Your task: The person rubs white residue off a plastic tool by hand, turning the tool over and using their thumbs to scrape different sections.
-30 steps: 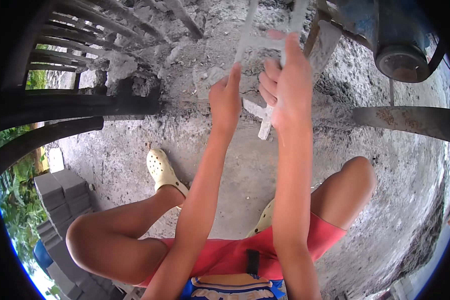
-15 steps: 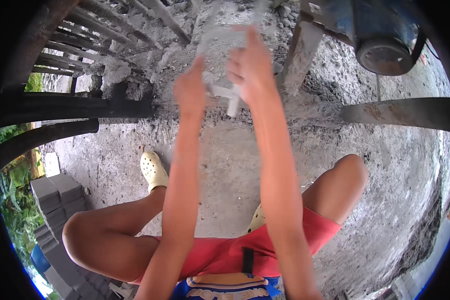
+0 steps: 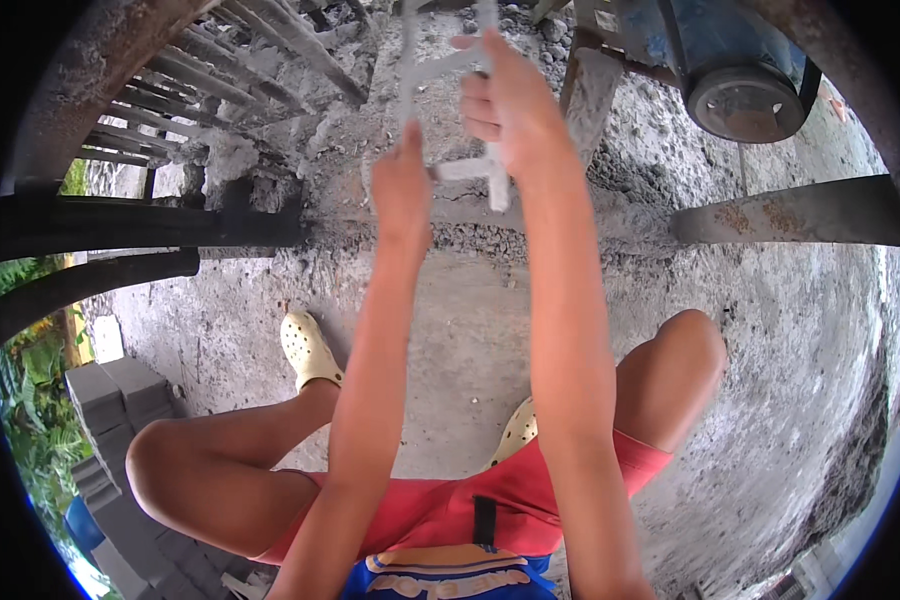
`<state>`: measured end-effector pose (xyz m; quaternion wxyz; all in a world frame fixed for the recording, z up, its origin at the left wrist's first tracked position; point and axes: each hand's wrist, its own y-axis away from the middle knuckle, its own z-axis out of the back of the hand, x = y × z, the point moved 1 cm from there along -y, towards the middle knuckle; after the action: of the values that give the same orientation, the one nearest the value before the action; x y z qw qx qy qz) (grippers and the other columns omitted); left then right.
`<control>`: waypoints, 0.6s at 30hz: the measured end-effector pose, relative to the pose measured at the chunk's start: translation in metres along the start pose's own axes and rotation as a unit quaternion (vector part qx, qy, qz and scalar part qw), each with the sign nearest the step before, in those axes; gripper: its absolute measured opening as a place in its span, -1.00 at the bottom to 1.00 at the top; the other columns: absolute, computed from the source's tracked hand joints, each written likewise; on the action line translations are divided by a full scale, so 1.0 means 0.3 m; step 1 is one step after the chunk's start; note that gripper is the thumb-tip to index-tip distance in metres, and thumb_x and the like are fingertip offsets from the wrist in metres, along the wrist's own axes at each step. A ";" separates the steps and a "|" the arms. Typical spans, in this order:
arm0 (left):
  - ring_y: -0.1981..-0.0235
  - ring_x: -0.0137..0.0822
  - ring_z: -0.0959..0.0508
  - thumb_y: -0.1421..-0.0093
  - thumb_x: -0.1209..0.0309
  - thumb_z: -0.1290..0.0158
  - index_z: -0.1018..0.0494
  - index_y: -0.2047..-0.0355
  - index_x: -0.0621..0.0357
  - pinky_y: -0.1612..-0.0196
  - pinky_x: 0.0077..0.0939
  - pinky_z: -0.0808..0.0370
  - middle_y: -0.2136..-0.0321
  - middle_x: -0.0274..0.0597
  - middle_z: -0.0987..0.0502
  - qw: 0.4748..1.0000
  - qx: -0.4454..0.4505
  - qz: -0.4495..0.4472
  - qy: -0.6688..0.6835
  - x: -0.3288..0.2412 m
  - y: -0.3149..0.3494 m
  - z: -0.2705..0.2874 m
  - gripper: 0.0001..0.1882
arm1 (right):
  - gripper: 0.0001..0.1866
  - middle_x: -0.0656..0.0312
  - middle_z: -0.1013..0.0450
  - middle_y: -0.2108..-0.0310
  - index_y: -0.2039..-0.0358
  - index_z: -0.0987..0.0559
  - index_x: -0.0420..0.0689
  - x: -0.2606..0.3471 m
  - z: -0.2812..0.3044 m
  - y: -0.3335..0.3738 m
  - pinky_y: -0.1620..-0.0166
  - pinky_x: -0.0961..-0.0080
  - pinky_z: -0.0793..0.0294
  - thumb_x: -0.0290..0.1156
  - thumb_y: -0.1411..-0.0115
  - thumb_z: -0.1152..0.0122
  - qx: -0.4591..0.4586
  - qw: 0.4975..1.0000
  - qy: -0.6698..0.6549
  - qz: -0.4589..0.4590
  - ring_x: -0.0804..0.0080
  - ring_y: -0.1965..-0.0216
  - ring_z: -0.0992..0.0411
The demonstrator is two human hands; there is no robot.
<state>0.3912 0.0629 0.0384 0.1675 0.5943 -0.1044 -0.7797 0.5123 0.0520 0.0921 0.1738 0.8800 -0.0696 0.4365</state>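
Both of my hands grip a pale grey, ladder-like frame (image 3: 467, 170) with two long rails and short crossbars, stretched out ahead of me. Its far end runs out of the top of the view, and motion smears parts of it. My left hand (image 3: 402, 188) is closed round the left rail. On the right rail, my right hand (image 3: 515, 105) has its fingers curled, with the index finger stretched forward along it. One crossbar lies between the hands, and a short stub of the right rail sticks out below the right hand. Rough concrete lies beneath the frame.
Dark metal bars (image 3: 210, 70) stand at the upper left, above a thick black beam (image 3: 140, 221). A blue container (image 3: 745, 100) with a dark round end sits upper right, near a rusty metal beam (image 3: 790, 212). Grey blocks (image 3: 120, 395) are stacked at the left.
Both hands and the frame have shifted slightly to the right, the crossbar a little farther away from me. My grip looks the same. The background has shifted slightly as well.
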 end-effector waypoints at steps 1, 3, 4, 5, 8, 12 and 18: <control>0.72 -0.48 -0.19 -0.12 0.04 0.12 -0.35 0.69 0.28 0.65 -0.48 -0.12 0.79 -0.29 -0.26 1.000 -0.002 0.000 0.000 0.000 -0.001 -0.014 -0.49 | -0.64 0.52 0.10 0.80 0.16 -0.32 -0.15 0.001 -0.015 -0.009 0.77 0.72 0.21 -0.17 -0.23 0.34 0.016 1.000 0.016 -0.012 0.74 0.81 0.17; 0.73 -0.50 -0.17 -0.12 0.03 0.12 -0.33 0.70 0.25 0.66 -0.51 -0.10 0.79 -0.32 -0.23 0.995 0.080 -0.040 0.034 -0.009 0.008 -0.042 -0.49 | -0.65 0.51 0.10 0.80 0.16 -0.33 -0.14 0.013 -0.008 0.017 0.77 0.73 0.21 -0.18 -0.23 0.33 -0.021 1.000 0.015 0.014 0.75 0.81 0.17; 0.74 -0.52 -0.13 -0.12 0.01 0.12 -0.29 0.71 0.20 0.66 -0.53 -0.08 0.81 -0.38 -0.16 0.995 0.078 -0.043 0.048 -0.039 0.026 -0.050 -0.50 | -0.64 0.51 0.10 0.80 0.15 -0.32 -0.15 0.024 -0.005 0.023 0.76 0.72 0.20 -0.17 -0.23 0.31 -0.018 0.999 0.010 0.035 0.74 0.82 0.17; 0.74 -0.52 -0.13 -0.12 0.01 0.12 -0.29 0.71 0.20 0.66 -0.53 -0.08 0.81 -0.38 -0.16 0.995 0.081 -0.045 0.047 -0.025 0.000 -0.057 -0.50 | -0.63 0.50 0.10 0.80 0.13 -0.31 -0.15 0.032 -0.003 0.027 0.76 0.70 0.19 -0.16 -0.22 0.30 -0.016 0.998 0.005 0.057 0.73 0.82 0.17; 0.80 -0.55 -0.03 -0.11 -0.03 0.13 -0.21 0.71 0.08 0.74 -0.58 0.01 0.79 -0.45 -0.03 0.988 0.080 -0.010 0.133 0.095 -0.115 -0.001 -0.53 | -0.62 0.49 0.05 0.80 0.18 -0.36 -0.18 -0.122 -0.032 -0.137 0.75 0.63 0.15 -0.15 -0.20 0.26 0.012 0.989 0.143 -0.019 0.68 0.82 0.14; 0.83 -0.60 -0.03 -0.09 -0.06 0.14 -0.14 0.72 0.05 0.78 -0.63 0.06 0.79 -0.47 -0.04 0.957 0.133 -0.013 0.256 0.094 -0.050 -0.105 -0.51 | -0.56 -0.01 -0.35 0.66 0.49 -0.40 -0.33 -0.029 -0.089 -0.040 0.47 0.31 -0.28 -0.16 -0.16 0.26 -0.072 0.950 0.261 0.155 0.22 0.62 -0.32; 0.85 -0.59 -0.02 -0.06 -0.06 0.09 -0.16 0.69 0.08 0.80 -0.64 0.07 0.78 -0.47 -0.05 0.965 0.107 0.038 0.235 0.141 -0.136 -0.110 -0.51 | -0.59 0.29 -0.21 0.72 0.28 -0.48 -0.21 -0.089 -0.078 -0.141 0.57 0.57 -0.14 -0.14 -0.16 0.19 -0.091 0.906 0.388 0.143 0.57 0.68 -0.14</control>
<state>0.4075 0.0855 -0.0231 0.1525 0.7711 -0.1671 -0.5951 0.4901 0.0991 0.0737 0.2017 0.6024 -0.1610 0.7553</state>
